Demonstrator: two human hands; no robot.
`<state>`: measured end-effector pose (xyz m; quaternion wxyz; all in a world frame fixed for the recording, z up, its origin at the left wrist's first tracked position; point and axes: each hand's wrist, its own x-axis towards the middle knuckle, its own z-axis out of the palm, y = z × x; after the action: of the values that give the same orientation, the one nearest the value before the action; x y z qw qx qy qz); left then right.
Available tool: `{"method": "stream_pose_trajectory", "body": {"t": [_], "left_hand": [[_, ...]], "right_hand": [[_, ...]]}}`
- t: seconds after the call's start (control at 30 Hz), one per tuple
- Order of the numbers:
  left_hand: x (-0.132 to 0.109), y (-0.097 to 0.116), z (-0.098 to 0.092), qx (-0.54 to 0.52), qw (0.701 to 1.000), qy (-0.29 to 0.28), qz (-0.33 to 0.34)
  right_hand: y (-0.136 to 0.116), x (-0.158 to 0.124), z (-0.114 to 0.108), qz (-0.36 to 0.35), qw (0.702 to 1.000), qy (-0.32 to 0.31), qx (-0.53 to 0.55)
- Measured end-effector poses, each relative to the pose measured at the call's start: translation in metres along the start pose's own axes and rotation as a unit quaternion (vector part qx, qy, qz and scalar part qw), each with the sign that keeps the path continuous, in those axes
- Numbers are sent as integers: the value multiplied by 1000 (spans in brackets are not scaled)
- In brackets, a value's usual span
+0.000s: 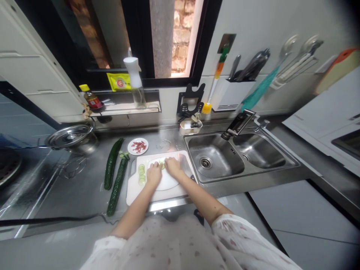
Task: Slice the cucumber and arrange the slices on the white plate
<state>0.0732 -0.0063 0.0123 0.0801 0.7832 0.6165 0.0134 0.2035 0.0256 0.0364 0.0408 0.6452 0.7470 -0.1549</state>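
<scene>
A white plate (pixel 165 183) lies on a pale cutting board (pixel 135 195). My left hand (pixel 154 174) is over the plate's left side, fingers curled in and closed on a cucumber slice. From the right, my right hand (pixel 173 166) meets it at the plate's far edge, its fingers also pinched at the slices. Small pale-green cucumber slices (pixel 162 162) show between the two hands; the fingertips partly cover them. Left of the plate, a row of overlapping cucumber slices (pixel 142 174) rests on the board. A knife seems to lie at the board's right edge, partly behind my right forearm.
Two long cucumbers, one whole (pixel 113 165) and one cut (pixel 117 187), lie left of the board. Behind stands a small dish (pixel 138 146) of red bits. A double sink (pixel 215 157) with a faucet (pixel 239 123) is at right, a lidded pot (pixel 72 138) at left.
</scene>
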Motion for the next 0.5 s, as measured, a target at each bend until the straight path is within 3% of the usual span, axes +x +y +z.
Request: {"method": "stream_pose_trajectory", "body": {"t": [0.5], "left_hand": [[-1, 1, 0, -6, 1000, 5, 3]], "right_hand": [[-7, -9, 5, -39, 999, 29, 7]]}}
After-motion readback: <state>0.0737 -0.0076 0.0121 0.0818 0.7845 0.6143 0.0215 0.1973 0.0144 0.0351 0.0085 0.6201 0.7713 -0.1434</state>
